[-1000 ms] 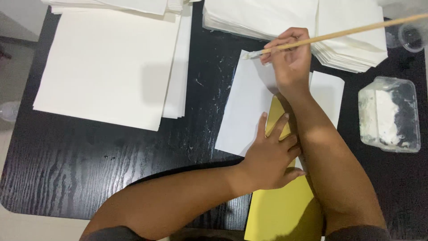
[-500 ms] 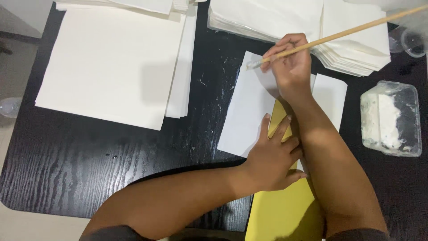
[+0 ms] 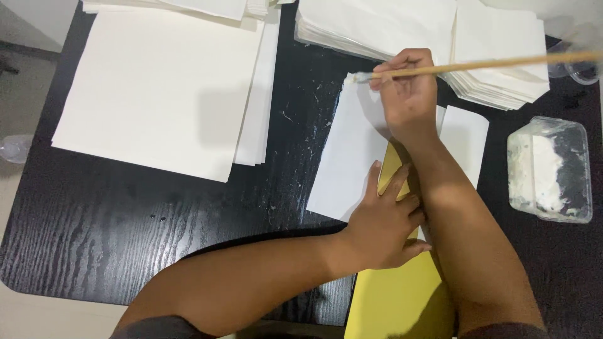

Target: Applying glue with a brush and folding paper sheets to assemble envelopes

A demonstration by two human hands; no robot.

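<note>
My right hand (image 3: 408, 94) grips a long wooden-handled brush (image 3: 490, 63) whose pale bristle tip rests at the top left corner of a white sheet (image 3: 345, 157) on the black table (image 3: 125, 220). My left hand (image 3: 386, 223) lies flat with fingers spread, pressing on the lower part of that white sheet and on a yellow sheet (image 3: 396, 301) that runs under my right forearm toward me. Part of the white paper shows again to the right of my right arm.
A large stack of cream paper (image 3: 163, 88) fills the table's left side. More white paper stacks (image 3: 440, 37) lie along the far edge. A clear plastic tub of white paste (image 3: 549, 169) stands at the right, with a clear cup (image 3: 581, 66) behind it.
The brush tip has slid a little left along the top edge of the white sheet. My left hand has stayed pressed in place.
</note>
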